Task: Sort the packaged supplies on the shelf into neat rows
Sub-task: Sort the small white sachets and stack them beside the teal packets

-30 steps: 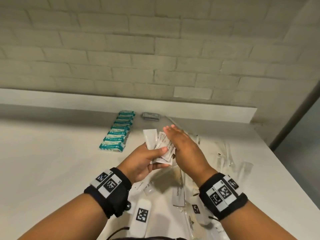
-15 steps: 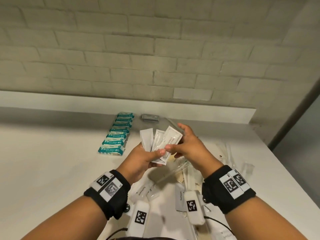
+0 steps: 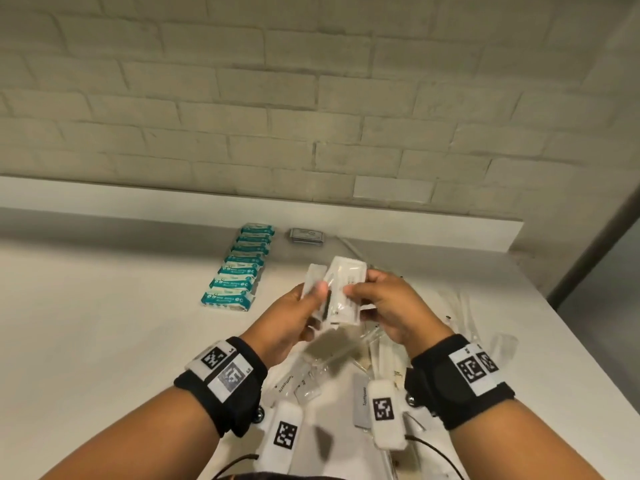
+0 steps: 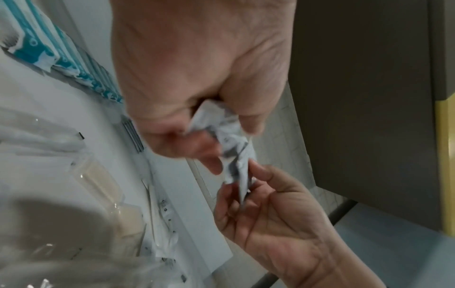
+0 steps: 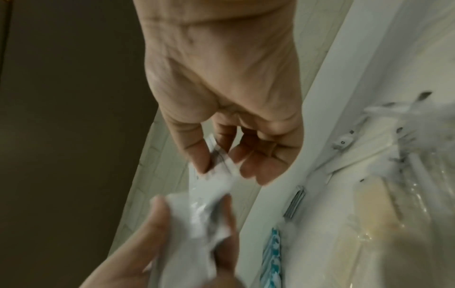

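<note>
Above the shelf, the left hand grips a fan of white sachets, thumb pressed across their near face. The right hand pinches the rightmost sachet's edge between thumb and fingertips.

white shelf | teal packet row | grey sachets | clear wrappers

A row of packets lies on the shelf, left of the hands. A flat stack lies right of the row's far end. Loose packets lie right of the hands.
</note>
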Available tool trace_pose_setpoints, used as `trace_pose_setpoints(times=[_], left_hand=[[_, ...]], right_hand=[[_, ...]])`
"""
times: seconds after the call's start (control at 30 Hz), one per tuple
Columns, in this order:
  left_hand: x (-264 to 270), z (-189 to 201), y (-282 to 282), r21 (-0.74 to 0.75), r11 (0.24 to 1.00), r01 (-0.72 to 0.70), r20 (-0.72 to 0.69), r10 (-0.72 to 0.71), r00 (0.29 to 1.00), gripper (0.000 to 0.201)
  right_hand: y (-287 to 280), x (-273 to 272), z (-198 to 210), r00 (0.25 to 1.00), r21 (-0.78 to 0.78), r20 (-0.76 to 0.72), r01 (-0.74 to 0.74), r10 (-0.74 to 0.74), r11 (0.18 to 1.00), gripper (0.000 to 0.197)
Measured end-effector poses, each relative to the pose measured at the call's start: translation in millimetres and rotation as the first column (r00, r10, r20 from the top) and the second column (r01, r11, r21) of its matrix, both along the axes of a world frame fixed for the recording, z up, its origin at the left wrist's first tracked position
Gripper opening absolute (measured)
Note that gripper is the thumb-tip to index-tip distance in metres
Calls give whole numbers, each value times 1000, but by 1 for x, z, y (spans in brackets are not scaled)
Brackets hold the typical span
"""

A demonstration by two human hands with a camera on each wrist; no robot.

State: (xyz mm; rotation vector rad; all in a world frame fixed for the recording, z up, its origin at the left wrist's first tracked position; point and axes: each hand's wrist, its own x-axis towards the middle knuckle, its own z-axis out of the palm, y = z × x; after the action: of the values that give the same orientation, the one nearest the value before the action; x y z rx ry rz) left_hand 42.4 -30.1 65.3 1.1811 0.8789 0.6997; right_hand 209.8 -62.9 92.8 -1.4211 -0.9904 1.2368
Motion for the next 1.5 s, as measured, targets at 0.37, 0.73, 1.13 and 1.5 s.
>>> trace_pose_setpoints(times=[0.37,0.73,1.13,1.5], left_hand=[[-12,-7,5,18,999,-47,24,46,999,29],[-16,-2,8,308,939,153,-377,-27,926,32],[-10,8,13,58,997,52,324,-68,943,52],[12,10,20,-130,990,-51,271,85,959,25]], right_hand=[[9,29,5,948,-52,-292,113,-123,992,9],[7,21,25,913,105,299,-319,277,942,28],[7,-18,17,931,118,121,-358,344,926,37],[4,-22,17,439,97,892,-419,107,903,123]])
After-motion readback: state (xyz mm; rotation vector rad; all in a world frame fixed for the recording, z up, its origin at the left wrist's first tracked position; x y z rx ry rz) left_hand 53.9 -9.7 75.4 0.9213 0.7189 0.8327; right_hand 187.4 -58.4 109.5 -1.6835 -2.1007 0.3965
